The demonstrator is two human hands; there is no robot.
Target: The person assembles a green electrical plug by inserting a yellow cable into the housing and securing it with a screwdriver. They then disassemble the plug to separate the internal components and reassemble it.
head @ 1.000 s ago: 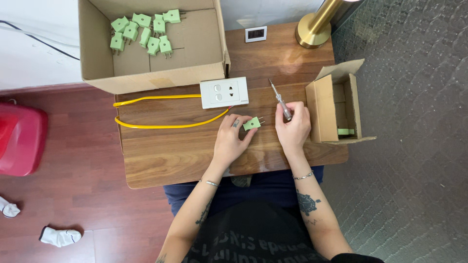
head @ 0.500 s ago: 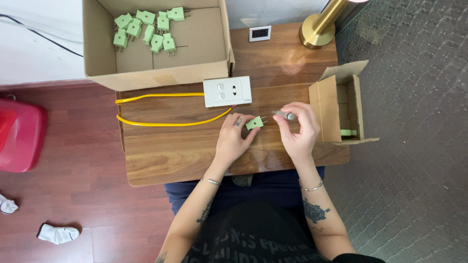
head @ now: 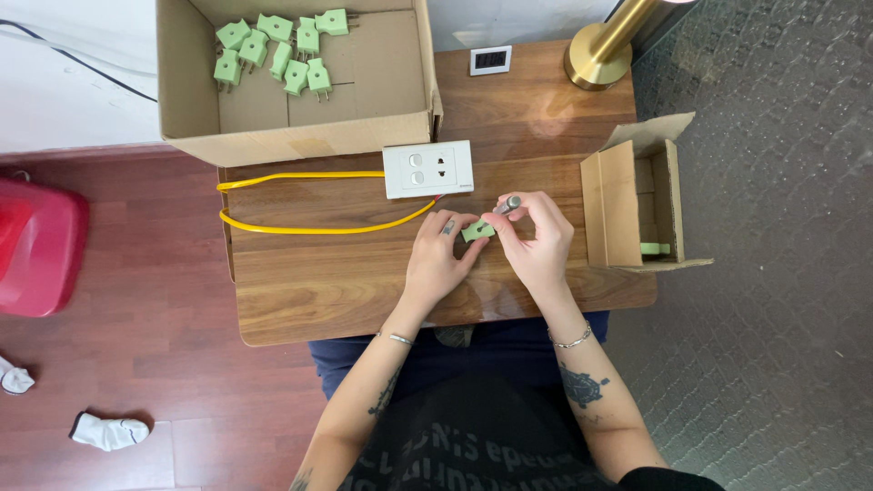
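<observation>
Tabletop (head: 318,291): wooden, carrying all items below.
Large box (head: 300,136): open, at the far edge; loose green plugs (head: 277,55) inside.
Small box (head: 637,205): on its side, right of the hands; one green plug within.
Cable (head: 300,225): yellow, looping left from the white socket (head: 427,169).
Left hand (head: 436,264): fingers pinching a green plug (head: 476,231).
Right hand (head: 538,241): closed around a screwdriver (head: 507,205), tip meeting the plug held between both hands, just below the socket.
</observation>
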